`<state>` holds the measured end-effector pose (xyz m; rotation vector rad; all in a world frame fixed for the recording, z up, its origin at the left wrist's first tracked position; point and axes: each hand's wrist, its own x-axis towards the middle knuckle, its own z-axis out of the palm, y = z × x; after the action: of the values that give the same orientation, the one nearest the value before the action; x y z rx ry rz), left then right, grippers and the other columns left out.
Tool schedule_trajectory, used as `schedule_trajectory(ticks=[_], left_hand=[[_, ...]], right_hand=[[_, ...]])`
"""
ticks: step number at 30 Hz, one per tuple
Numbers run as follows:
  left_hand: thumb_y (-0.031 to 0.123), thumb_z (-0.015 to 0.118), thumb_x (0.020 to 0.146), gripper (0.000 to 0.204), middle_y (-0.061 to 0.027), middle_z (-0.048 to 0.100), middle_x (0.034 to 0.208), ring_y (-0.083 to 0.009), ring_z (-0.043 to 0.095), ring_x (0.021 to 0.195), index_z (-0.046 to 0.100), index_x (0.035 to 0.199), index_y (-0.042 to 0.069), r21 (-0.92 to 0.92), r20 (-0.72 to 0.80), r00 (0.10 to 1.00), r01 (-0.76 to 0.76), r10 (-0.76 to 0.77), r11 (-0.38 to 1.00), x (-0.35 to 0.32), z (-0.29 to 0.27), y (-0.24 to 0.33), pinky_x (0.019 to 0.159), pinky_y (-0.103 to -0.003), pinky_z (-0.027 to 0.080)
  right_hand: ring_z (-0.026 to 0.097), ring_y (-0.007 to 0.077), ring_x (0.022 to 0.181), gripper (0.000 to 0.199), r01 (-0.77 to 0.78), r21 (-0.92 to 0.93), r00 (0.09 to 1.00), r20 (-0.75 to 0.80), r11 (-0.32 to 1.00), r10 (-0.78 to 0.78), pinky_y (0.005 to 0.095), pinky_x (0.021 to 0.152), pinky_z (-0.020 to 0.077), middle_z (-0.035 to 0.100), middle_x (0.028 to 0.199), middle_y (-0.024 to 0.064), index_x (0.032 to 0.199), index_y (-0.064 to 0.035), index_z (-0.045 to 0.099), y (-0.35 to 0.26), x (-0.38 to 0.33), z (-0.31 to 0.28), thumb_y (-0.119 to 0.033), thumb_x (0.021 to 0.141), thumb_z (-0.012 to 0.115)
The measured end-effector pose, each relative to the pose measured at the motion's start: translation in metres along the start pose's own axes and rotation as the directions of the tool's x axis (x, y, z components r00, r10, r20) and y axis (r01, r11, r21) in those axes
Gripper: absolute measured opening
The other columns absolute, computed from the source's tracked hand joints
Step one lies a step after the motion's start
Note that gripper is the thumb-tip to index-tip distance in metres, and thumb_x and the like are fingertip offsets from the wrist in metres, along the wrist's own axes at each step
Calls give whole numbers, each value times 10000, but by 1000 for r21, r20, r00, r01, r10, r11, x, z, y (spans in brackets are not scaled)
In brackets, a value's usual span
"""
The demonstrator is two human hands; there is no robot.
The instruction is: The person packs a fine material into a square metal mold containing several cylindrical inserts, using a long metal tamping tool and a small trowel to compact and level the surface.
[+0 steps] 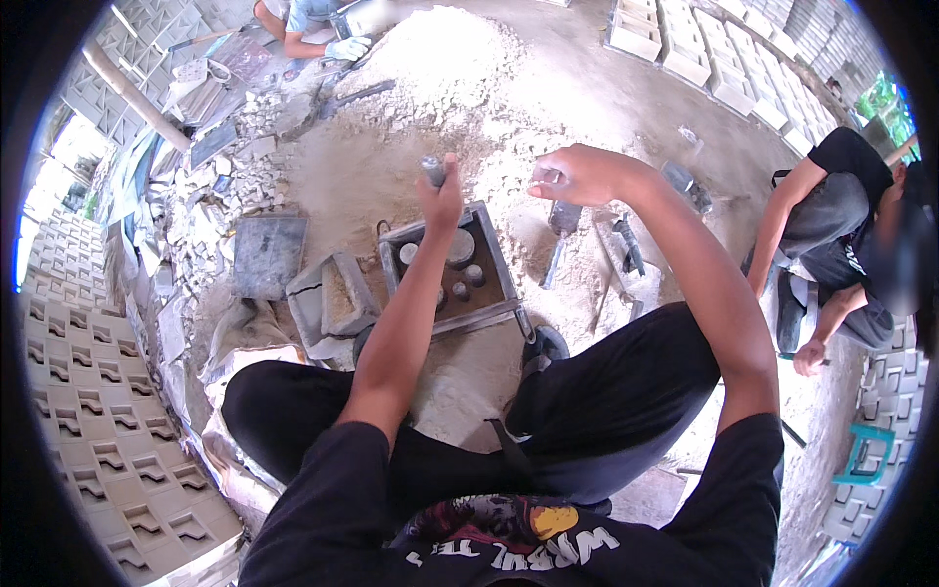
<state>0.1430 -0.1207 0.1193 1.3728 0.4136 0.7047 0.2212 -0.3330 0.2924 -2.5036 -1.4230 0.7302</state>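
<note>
My left hand (pixel 442 203) is raised over a grey rectangular mould box (pixel 502 270), its fingers wrapped round a short grey cylinder (pixel 431 170). Inside the box stand several round pale plugs of different sizes (pixel 462 250), on a brownish floor. Further right, my right hand (pixel 584 174) hangs in the air above the powdery ground with curled fingers; what lies between them, if anything, cannot be made out. Just below that hand, a trowel-like tool with a dark blade (pixel 563 217) lies in the powder. My left forearm hides part of the box.
A pale powder heap (pixel 445 54) rises ahead, where a gloved hand (pixel 348 49) of another person works. Left are a split grey block mould (pixel 333 301), a dark square plate (pixel 270 256) and rubble (pixel 201 210). Patterned blocks (pixel 117 430) are stacked left. Another person (pixel 831 235) sits right, near a teal stool (pixel 865 454).
</note>
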Motion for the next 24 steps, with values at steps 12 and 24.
schedule_trajectory(ticks=[12,24], left_hand=[[311,583,966,482,55,387,527,-60,356,515,435,592,47,199,158,977,-174,143,964,10,-16,-12,464,-316,283],[351,577,971,483,46,424,520,-57,364,510,447,589,85,223,74,997,-29,12,974,13,-62,3,451,-304,274]], right_hand=[[640,315,1023,541,16,44,1000,-1,999,-16,400,881,496,672,1084,166,1133,-65,631,6,4,-2,-550,912,542],[636,296,1050,525,-12,21,999,51,1000,11,387,906,488,659,1123,179,1146,-49,633,-6,8,7,-519,929,545]])
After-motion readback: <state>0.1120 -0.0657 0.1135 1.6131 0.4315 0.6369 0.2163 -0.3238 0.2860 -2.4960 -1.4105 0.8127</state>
